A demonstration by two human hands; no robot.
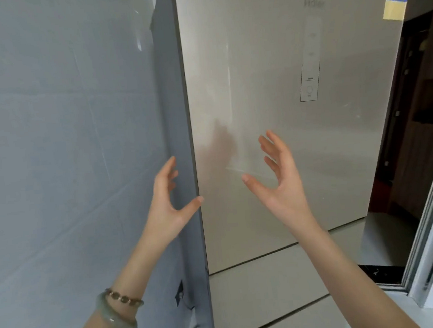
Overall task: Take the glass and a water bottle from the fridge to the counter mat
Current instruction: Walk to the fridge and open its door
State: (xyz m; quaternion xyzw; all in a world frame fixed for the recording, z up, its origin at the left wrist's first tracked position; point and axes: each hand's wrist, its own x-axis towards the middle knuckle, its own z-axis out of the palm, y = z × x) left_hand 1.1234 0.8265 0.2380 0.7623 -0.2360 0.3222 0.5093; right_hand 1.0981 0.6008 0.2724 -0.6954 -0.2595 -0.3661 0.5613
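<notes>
A tall fridge [268, 86] with a glossy beige door fills the middle of the head view, and the door is shut. A small control panel [309, 87] sits on its upper right part. My left hand [169, 202] is raised at the door's left edge, fingers spread, thumb tip at the edge. My right hand [279, 176] is held up in front of the door, fingers apart, holding nothing. No glass, water bottle or counter mat is in view.
A grey tiled wall [65, 151] stands close on the left, with the fridge's grey side [175, 115] beside it. Pale floor tiles [273, 284] lie below. A window frame [431, 236] and a dark doorway [421, 119] are on the right.
</notes>
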